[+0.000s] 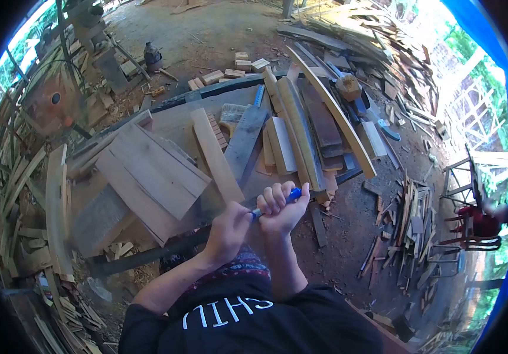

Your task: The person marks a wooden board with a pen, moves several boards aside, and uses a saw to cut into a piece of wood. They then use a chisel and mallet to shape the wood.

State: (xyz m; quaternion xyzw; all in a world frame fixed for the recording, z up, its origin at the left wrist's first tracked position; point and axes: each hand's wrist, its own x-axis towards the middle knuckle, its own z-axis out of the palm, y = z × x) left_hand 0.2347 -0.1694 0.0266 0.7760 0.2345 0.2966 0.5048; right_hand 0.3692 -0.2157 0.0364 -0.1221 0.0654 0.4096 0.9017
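Both hands meet in front of my dark shirt, around a slim blue tool [295,193] like a pen or small handle. My right hand [280,212] is closed in a fist around it, with the blue end sticking out past the thumb side. The fingers of my left hand [227,233] are pinched at its other end, where a pale bluish part shows between the hands. Just beyond the knuckles lies the near end of a long light board [215,153] on the workbench [171,121].
Wide planks [147,168] lie at the bench's left. Long boards and a curved strip [333,112] lie along its right side, beside a wooden mallet [348,87]. Scrap wood piles [410,224] cover the ground at right. A person [487,221] sits at far right.
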